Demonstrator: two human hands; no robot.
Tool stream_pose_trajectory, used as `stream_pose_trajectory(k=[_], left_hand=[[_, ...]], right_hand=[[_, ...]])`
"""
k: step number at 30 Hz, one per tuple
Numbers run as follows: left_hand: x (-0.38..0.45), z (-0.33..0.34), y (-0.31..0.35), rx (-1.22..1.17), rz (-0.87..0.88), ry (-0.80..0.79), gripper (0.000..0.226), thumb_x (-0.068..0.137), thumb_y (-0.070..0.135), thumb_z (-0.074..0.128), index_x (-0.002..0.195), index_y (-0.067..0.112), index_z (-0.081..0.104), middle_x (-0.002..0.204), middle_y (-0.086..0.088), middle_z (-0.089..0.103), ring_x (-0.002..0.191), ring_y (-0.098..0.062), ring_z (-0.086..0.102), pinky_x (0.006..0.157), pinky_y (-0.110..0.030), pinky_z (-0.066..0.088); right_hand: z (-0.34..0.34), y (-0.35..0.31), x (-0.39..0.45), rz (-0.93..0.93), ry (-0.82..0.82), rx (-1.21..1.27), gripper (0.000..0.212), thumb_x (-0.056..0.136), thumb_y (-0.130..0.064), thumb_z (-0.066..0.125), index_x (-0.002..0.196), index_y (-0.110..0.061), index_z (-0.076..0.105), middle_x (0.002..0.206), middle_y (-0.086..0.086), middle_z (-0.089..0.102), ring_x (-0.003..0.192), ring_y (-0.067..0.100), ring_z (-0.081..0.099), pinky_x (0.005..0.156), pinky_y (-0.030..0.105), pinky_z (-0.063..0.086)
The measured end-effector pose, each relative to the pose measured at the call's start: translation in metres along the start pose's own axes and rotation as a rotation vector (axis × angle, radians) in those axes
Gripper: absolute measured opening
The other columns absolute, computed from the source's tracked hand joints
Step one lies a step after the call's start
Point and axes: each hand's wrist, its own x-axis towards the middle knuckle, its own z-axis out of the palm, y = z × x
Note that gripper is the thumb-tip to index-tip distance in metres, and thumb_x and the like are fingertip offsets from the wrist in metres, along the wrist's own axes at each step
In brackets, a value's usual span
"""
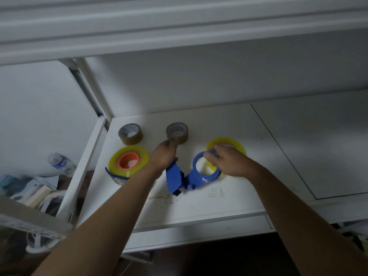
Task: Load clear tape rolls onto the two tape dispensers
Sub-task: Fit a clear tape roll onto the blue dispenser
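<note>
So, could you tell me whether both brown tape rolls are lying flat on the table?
No: the left brown roll lies flat, while the left hand grips the other.

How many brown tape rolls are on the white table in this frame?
2. One brown roll lies at the back left of the table; the other brown roll lies to its right, just beyond the left hand. None appears hidden.

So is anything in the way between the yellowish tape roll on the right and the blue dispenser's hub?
Nothing visible. The right hand rests on the clear tape roll, which lies right behind the blue dispenser. Its round hub looks empty. The left hand holds the handle.
</note>
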Motion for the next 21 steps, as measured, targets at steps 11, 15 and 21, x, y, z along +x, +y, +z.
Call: stream_pose_trajectory(k=[11,15,21], left_hand=[[0.021,0.024,-0.030,0.441,0.066,0.005,0.035,0.101,0.031,0.039,0.080,0.007,0.053,0.090,-0.017,0.063,0.093,-0.037,0.059,0.071,-0.030,0.035],[0.020,0.026,-0.031,0.441,0.038,-0.064,0.030,0.096,0.032,0.048,0.111,0.010,0.061,0.109,-0.011,0.064,0.099,-0.028,0.058,0.077,-0.028,0.040],[0.004,0.024,-0.028,0.759,0.207,-0.030,0.054,0.093,0.034,0.050,0.140,0.011,0.037,0.131,-0.019,0.050,0.119,-0.038,0.047,0.095,-0.041,0.042]], right_hand=[[0.025,0.002,-0.007,0.003,-0.250,-0.540,0.030,0.093,-0.030,0.052,0.068,-0.017,0.041,0.066,-0.001,0.044,0.070,0.023,0.053,0.056,0.028,0.036],[0.032,0.003,-0.004,-0.001,-0.170,-0.448,0.030,0.093,-0.033,0.055,0.072,-0.013,0.046,0.069,0.002,0.049,0.070,0.025,0.055,0.056,0.030,0.036],[0.010,0.013,-0.007,0.094,0.220,-0.091,0.025,0.091,-0.031,0.053,0.096,-0.010,0.066,0.096,0.013,0.068,0.089,0.032,0.062,0.077,0.037,0.052]])
